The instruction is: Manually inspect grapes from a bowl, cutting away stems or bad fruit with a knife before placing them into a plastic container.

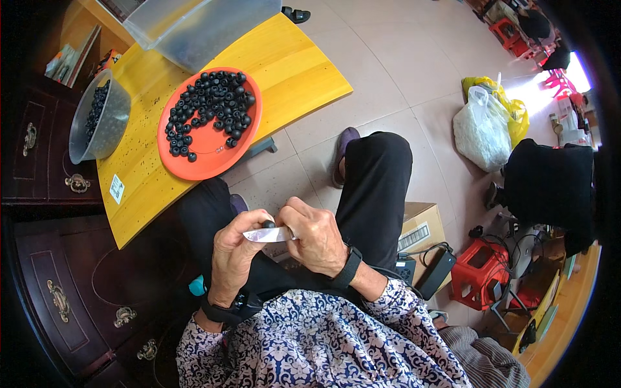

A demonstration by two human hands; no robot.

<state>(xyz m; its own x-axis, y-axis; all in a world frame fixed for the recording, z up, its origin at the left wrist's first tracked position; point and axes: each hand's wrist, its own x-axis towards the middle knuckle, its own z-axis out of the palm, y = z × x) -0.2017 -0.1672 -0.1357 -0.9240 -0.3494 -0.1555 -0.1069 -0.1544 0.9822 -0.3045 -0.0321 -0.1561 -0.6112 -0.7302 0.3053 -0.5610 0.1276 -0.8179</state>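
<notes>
The person is sitting and working on one small black round piece [267, 224] with a knife [268, 234]. The left hand [234, 255] is pinching the piece at its fingertips, fingers closed around it. The right hand [317, 236] is gripping the knife, with the shiny blade lying just under the piece and touching it. This looks like the trimming step. The next cut probably needs a slow, careful push, away from the thumb. More black pieces are lying on the orange plate [207, 161] on the yellow table [297, 71].
</notes>
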